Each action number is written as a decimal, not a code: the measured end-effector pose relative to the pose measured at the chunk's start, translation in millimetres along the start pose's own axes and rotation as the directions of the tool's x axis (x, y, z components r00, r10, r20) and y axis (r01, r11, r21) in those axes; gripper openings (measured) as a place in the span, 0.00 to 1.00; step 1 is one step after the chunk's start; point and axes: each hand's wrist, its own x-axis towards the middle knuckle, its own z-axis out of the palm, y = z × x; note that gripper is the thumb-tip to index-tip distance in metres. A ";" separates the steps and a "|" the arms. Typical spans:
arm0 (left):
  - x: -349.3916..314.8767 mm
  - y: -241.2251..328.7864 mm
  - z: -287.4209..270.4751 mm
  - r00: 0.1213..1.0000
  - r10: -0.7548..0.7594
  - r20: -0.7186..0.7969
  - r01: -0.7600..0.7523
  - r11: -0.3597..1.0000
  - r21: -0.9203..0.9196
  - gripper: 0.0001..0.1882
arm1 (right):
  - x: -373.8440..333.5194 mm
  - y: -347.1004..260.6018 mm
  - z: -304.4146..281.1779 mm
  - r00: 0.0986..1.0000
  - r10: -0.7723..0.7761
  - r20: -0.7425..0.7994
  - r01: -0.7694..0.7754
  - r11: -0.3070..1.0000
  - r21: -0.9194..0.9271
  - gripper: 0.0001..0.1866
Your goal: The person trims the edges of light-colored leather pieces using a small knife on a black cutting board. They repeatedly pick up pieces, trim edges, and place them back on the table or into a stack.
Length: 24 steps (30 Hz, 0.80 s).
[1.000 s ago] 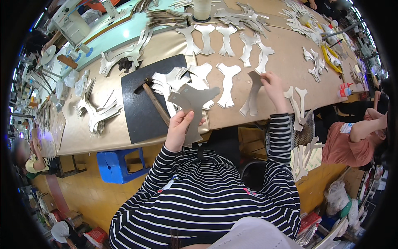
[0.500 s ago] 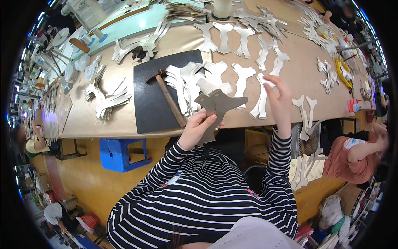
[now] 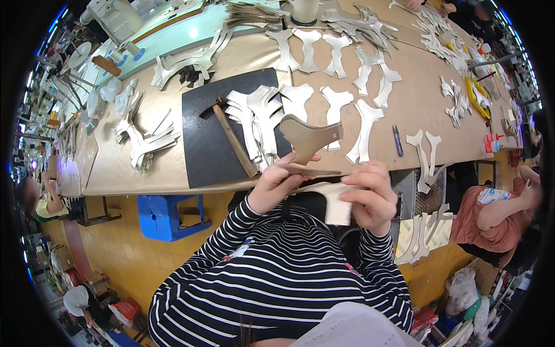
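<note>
My left hand [image 3: 272, 188] is closed on a taupe cut leather piece [image 3: 312, 139] with flared ends, held above the table's near edge. Below it hangs a pale-backed leather piece [image 3: 338, 207]; whether the two are joined I cannot tell. The fingers of my right hand [image 3: 373, 196] pinch the pale piece at its right side. Just beyond my hands, stacked pale pieces [image 3: 254, 118] overlap on a black mat [image 3: 199, 150]. A hammer [image 3: 233, 139] with a wooden handle lies beside them.
More pale pieces [image 3: 365, 130] lie spread over the brown-covered table [image 3: 422, 98]. A dark blue pen [image 3: 398, 140] lies to the right, and yellow-handled scissors [image 3: 478, 98] farther off. A blue stool [image 3: 167, 217] stands below the left edge. At right sits a person [image 3: 485, 217].
My right hand has come down from above the table and now grips the pale piece. The taupe piece has been tilted and turned. The pen that my hand covered now shows.
</note>
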 end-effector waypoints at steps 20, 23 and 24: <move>-5.1 11.6 7.3 0.929 -0.363 -0.068 0.339 0.910 -0.239 0.30 | 8.3 69.8 -58.3 0.539 0.637 -0.551 -0.665 0.723 0.185 0.11; -3.2 10.1 9.9 0.957 -0.289 -0.032 0.272 0.930 -0.247 0.35 | 8.7 60.6 -43.2 0.608 0.691 -0.391 -0.706 0.696 0.133 0.10; -2.9 9.2 11.7 0.965 -0.261 -0.028 0.248 0.942 -0.226 0.37 | 9.2 57.1 -35.6 0.646 0.696 -0.312 -0.706 0.701 0.103 0.09</move>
